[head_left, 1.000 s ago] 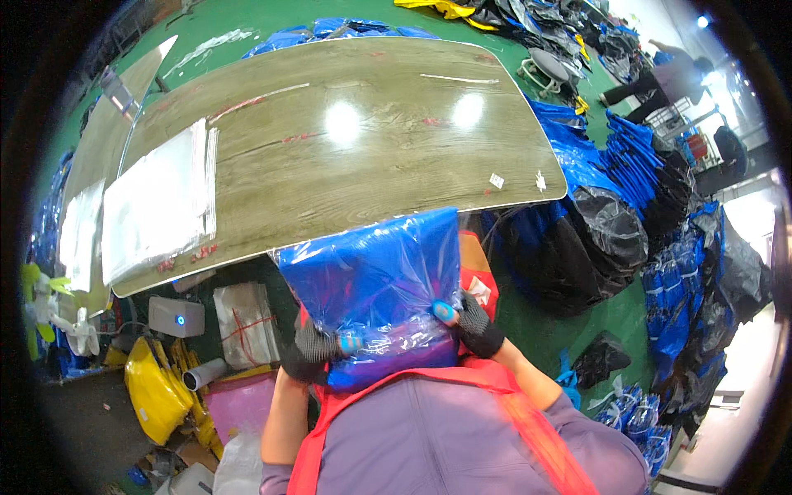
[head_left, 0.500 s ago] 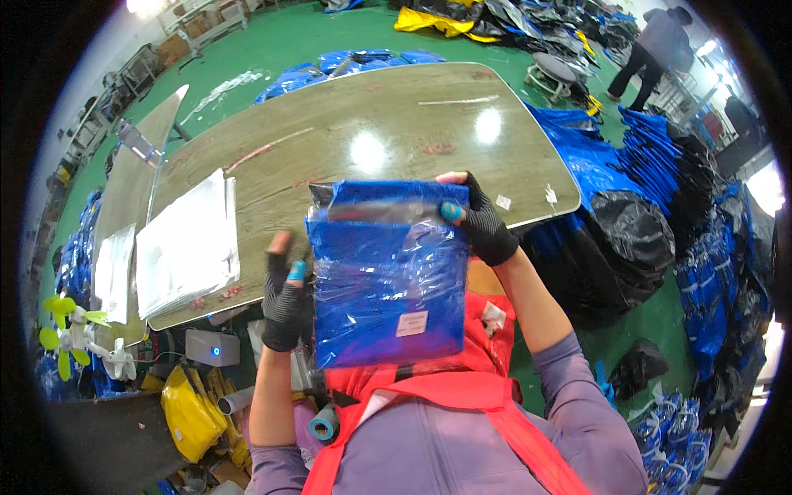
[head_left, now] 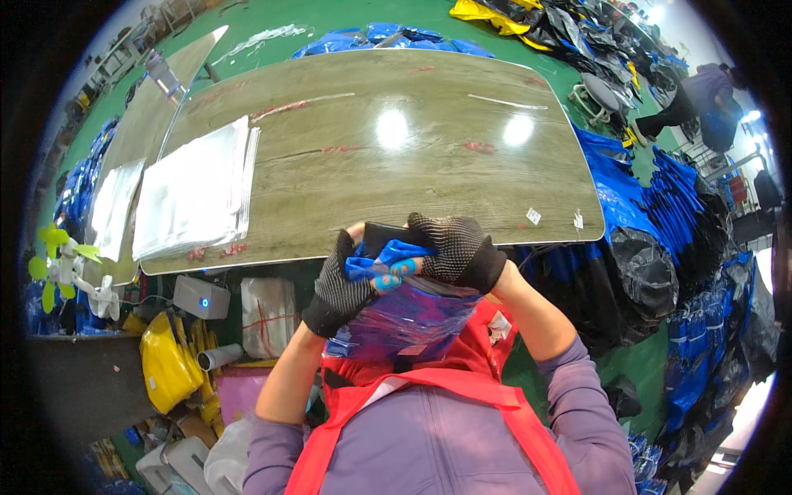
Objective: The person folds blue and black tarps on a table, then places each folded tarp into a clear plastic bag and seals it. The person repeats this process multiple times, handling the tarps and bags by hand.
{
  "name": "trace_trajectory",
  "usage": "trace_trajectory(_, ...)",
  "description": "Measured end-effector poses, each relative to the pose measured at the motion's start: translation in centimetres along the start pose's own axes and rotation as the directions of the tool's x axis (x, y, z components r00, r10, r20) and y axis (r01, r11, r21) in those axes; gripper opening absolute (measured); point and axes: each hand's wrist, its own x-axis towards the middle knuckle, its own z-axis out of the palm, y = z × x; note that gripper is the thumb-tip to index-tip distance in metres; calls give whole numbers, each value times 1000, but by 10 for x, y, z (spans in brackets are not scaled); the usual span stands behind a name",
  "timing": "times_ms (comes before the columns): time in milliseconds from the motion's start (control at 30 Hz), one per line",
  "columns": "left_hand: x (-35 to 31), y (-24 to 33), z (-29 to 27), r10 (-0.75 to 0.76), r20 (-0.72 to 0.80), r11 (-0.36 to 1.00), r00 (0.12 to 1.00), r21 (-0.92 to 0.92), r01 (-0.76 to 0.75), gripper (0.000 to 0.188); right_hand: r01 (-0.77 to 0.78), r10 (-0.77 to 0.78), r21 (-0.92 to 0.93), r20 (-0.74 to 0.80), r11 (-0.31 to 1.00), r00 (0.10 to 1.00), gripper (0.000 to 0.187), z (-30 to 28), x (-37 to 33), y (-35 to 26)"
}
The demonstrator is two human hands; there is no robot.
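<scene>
Both of my hands wear dark knitted gloves with blue fingertips. My left hand [head_left: 337, 285] and my right hand [head_left: 452, 247] grip the top of a shiny blue plastic bag [head_left: 408, 318], bunched between them, close to my chest. The bag hangs down over my red apron [head_left: 462, 388]. A dark flat edge shows at the bag's top, between my hands. They sit just at the near edge of a long wood-grain table [head_left: 396, 148].
A stack of clear plastic sleeves [head_left: 194, 194] lies on the table's left end. Blue bags [head_left: 685, 214] and black sacks [head_left: 643, 272] pile up on the right. Yellow bags [head_left: 165, 363] and a white box [head_left: 200, 295] sit under the table's left. A person [head_left: 689, 99] bends far right.
The blue bag, held spread out flat in front of me half a second ago, is now gathered at its top between my two hands, which have come close together.
</scene>
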Motion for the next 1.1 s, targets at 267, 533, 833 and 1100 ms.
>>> trace_trajectory(267, 8, -39, -31, 155, -327, 983, 932, 150, -111, 60, 142, 42, 652, -258, 744, 965, 55, -8, -35, 75)
trace_trajectory(533, 6, -29, -40, 144, -251, 943, 957, 327, -57, 24, -103, 449, 892, -119, 440, 886, 24, 58, -75, 89)
trace_trajectory(833, 17, -29, -41, 253, -301, 906, 920, 407, -116, 12, -45, 367, 639, -382, 768, 848, 12, 49, -57, 84)
trace_trajectory(1100, 48, 6, -22, 250, -397, 951, 883, 273, -146, 13, -112, 365, 672, -249, 732, 897, 34, 9, -31, 75)
